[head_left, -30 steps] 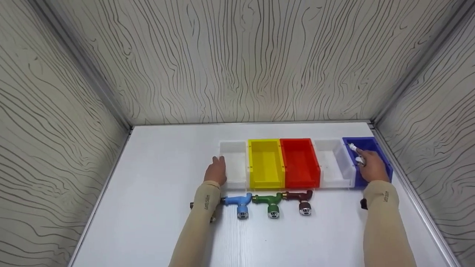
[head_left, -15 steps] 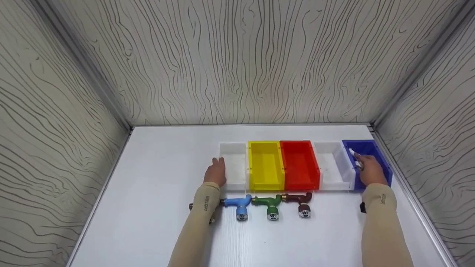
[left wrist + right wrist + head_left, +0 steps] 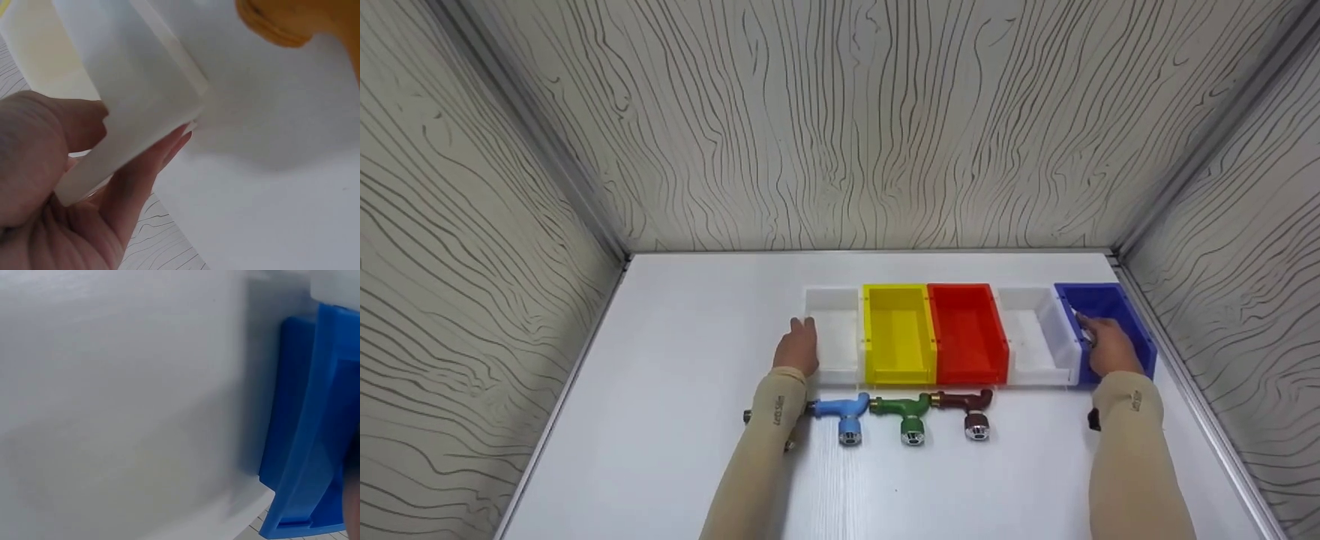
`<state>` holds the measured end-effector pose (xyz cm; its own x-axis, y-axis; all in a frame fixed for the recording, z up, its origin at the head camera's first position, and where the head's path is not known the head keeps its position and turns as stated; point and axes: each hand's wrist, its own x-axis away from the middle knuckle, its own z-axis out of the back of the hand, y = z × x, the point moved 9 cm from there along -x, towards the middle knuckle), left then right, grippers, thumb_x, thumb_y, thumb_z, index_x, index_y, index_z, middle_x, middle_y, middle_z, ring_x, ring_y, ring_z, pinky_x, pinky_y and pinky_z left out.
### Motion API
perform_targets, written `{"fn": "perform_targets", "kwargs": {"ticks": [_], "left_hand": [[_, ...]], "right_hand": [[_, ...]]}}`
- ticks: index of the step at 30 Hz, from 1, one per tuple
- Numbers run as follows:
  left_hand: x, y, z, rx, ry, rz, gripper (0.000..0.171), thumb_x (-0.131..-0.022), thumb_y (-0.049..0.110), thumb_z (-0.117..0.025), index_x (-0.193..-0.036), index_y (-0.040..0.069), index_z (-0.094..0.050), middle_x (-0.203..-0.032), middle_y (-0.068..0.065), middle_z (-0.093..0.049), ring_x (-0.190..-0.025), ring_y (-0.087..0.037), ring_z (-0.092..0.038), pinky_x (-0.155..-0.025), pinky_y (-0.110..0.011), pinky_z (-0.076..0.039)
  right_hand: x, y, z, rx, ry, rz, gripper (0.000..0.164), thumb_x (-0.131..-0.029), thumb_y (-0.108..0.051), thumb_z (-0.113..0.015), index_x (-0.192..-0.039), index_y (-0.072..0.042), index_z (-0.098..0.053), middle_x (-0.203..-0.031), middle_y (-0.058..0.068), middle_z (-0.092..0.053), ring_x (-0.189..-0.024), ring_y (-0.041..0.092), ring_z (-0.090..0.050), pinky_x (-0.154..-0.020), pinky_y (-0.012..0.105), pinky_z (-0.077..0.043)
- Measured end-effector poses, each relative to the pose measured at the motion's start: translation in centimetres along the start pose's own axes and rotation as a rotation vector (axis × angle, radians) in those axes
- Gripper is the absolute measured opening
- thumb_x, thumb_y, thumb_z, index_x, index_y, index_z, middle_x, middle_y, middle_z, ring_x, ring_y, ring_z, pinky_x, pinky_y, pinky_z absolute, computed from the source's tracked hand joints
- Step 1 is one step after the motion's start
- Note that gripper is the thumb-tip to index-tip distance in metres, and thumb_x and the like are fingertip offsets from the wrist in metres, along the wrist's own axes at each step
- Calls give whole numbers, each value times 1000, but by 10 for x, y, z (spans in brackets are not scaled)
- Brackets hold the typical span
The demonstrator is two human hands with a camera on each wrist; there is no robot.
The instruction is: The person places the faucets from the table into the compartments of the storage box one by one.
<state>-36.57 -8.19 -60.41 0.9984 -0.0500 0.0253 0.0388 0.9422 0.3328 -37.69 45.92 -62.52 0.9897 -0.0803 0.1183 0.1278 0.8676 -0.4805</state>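
Observation:
In the head view my left hand [image 3: 796,351] is at the outer side of the leftmost white bin [image 3: 836,322]. The left wrist view shows the thumb on one face of that bin's wall and the fingers on the other, pinching it. My right hand [image 3: 1114,346] reaches down into the blue bin [image 3: 1140,330] at the row's right end. It holds a white tap [image 3: 1089,336], mostly hidden by the fingers and sunk below the rim. The right wrist view catches the blue bin's front [image 3: 298,422] and a sliver of the hand.
Between the end bins stand a yellow bin [image 3: 896,330], a red bin [image 3: 966,330] and another white bin [image 3: 1026,337]. In front lie a blue tap [image 3: 844,409], a green tap [image 3: 906,409] and a dark red tap [image 3: 969,405]. An orange tap [image 3: 315,17] lies under the left forearm.
My right hand has lowered the white tap deeper into the blue bin, so less of it shows. The left hand stays on the white bin.

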Motion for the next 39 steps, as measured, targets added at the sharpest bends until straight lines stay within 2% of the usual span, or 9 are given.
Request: {"fn": "perform_targets", "kwargs": {"ticks": [6, 15, 21, 24, 30, 33, 39], "left_hand": [[-1, -1, 0, 5, 5, -1, 52, -91, -8, -67, -141, -6, -52, -128, -33, -57, -88, -42, -72, -80, -50, -62], [-1, -1, -5, 31, -5, 6, 53, -91, -8, -68, -141, -5, -51, -131, -33, -56, -91, -43, -71, -83, -51, -62], [-2, -3, -6, 0, 0, 9, 55, -92, -7, -67, -144, -5, -49, -136, -34, -54, -94, -43, -71, -85, -49, -62], [-2, -3, -6, 12, -7, 13, 54, -93, -7, -65, -145, -5, -49, -138, -34, -53, -97, -44, -71, -88, -50, -61], [-2, -1, -2, 5, 9, 13, 51, -93, -7, -67, -142, -5, -51, -131, -32, -57, -92, -42, -72, -84, -50, -62], [-2, -1, -1, 1, 12, 18, 50, -94, -6, -66, -142, -5, -52, -130, -32, -58, -93, -42, -72, -85, -50, -62], [-3, -2, -4, 5, 2, 22, 53, -93, -6, -67, -143, -4, -51, -128, -30, -58, -93, -40, -72, -85, -49, -62]], "right_hand": [[-2, 1, -3, 5, -50, 20, 65, -96, 14, -41, -159, 1, -30, -151, 43, -30, -138, 66, -30, -113, 76, -29], [-2, 6, -4, 9, -81, 41, 62, -95, 15, -34, -157, 7, -29, -150, 46, -27, -137, 67, -30, -112, 76, -29], [-2, 3, -8, 55, -154, 68, 60, -97, 15, -36, -156, 13, -25, -149, 47, -23, -135, 67, -33, -111, 75, -32], [-2, 4, -9, 53, -201, 44, 62, -98, 13, -36, -158, 10, -19, -152, 47, -16, -138, 69, -26, -112, 77, -27], [-1, 3, -8, -27, -286, 6, 61, -105, -2, -32, -161, 4, -7, -160, 44, 4, -145, 69, -1, -116, 80, -9], [0, 1, -7, -61, -320, 21, 61, -109, -13, -28, -161, 4, -3, -160, 43, 13, -145, 67, 10, -116, 80, 0], [0, 2, -9, -64, -374, 39, 68, -112, -41, -17, -160, 5, -1, -158, 42, 20, -144, 65, 18, -115, 80, 7]]}}
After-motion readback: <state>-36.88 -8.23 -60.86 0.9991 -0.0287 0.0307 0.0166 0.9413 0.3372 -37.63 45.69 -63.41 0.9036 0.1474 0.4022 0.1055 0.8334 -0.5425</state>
